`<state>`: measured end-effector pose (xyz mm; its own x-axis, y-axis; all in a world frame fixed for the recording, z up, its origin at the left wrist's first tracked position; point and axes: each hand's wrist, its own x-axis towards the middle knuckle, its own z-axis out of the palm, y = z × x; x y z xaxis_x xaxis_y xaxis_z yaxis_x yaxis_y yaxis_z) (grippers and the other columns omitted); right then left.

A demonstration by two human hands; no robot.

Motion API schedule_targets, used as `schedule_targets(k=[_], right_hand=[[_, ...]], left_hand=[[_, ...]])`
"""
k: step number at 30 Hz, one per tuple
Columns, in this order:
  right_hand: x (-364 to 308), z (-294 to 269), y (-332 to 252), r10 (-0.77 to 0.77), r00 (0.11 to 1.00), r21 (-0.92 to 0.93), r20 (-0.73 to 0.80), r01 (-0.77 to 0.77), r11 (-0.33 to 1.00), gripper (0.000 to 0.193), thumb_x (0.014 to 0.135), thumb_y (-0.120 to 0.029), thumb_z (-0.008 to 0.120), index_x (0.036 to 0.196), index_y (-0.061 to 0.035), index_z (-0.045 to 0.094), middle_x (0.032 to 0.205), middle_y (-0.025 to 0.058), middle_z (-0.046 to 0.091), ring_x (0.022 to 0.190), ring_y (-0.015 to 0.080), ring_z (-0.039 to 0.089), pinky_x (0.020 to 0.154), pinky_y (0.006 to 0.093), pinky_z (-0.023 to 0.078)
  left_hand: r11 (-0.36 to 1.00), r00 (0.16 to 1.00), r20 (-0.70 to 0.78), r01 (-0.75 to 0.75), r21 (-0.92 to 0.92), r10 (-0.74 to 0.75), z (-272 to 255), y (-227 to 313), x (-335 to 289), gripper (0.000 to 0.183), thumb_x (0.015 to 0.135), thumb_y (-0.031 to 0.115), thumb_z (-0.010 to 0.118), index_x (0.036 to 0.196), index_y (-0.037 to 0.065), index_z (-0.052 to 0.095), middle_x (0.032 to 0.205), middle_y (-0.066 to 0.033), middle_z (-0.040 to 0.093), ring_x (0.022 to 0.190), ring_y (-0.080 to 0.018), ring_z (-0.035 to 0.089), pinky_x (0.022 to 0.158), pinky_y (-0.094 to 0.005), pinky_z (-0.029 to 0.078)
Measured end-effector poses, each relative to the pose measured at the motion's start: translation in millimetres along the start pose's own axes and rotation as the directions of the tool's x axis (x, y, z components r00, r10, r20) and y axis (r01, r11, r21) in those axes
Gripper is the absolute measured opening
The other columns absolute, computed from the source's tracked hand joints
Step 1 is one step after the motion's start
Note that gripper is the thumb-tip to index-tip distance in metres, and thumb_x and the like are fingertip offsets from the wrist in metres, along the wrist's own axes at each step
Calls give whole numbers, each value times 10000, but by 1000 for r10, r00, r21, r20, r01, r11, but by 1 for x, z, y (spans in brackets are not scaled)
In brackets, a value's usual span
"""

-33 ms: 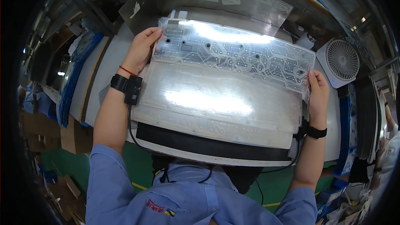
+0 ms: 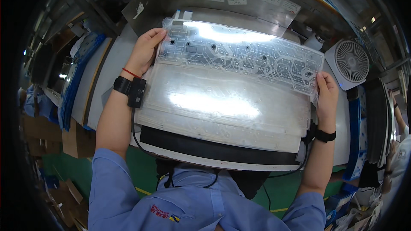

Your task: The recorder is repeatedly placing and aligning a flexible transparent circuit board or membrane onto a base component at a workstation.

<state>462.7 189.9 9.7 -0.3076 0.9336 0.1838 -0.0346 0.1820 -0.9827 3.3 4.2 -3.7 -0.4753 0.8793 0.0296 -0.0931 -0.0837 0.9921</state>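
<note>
left hand (image 2: 147, 50) pinches the left edge of a clear circuit sheet (image 2: 239, 57), thumb and bent fingers near the upper corner. right hand (image 2: 326, 86) pinches the same sheet at its right edge, toward the lower corner. sheet spans the gap between both hands, printed with pale lines, dots and a few dark rings; short tabs (image 2: 187, 15) stick up from its far left edge. it lies across the far part of a stack of clear sheets (image 2: 205, 85); cannot tell whether it is lifted or resting there. strong glare on both. black mat (image 2: 205, 143) shows under the stack's near side, on a pale table (image 2: 340, 122). white fan (image 2: 351, 60) stands just beyond the right hand.
</note>
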Motion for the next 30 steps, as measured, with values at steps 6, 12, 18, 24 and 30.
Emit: schedule_targets(k=[6,12,18,24,30], right_hand=[[0,-1,0,-14,1000,17,9,14,1000,144,940,-130,545,923,-2,608,758,-27,575,663,34,485,613,175,373],[-2,1,-4,-20,1000,20,22,20,1000,172,951,-148,532,906,0,608,753,-17,580,661,39,496,618,181,389],[-3,3,-6,-19,1000,9,13,19,1000,181,953,-154,529,889,-3,607,725,-17,577,635,40,485,601,183,378],[-3,3,-6,-61,998,-27,6,61,998,176,947,-155,542,876,-8,609,693,-23,563,609,35,462,567,184,346],[-3,-1,-4,-106,994,-152,-7,104,983,175,934,-174,574,874,-15,613,668,-48,535,566,17,429,519,177,314]], left_hand=[[1000,1000,-7,-4,-15,4,-1,-1,0,177,952,171,522,1021,34,611,881,-1,624,782,-72,564,718,-200,455],[999,1000,-3,1,-32,-1,-5,-4,3,166,944,172,536,1009,42,616,871,6,620,767,-67,558,694,-192,449],[1000,1000,-26,3,-25,-3,1,-1,0,164,947,176,532,1004,45,613,864,11,618,762,-65,555,695,-196,451],[1000,1000,0,28,-15,-28,-10,-5,4,175,963,168,497,1029,43,602,925,-1,630,837,-80,578,789,-215,462],[1000,998,-60,-6,-1,6,0,0,0,165,942,190,545,1013,59,617,813,39,601,687,-35,518,625,-174,415]])
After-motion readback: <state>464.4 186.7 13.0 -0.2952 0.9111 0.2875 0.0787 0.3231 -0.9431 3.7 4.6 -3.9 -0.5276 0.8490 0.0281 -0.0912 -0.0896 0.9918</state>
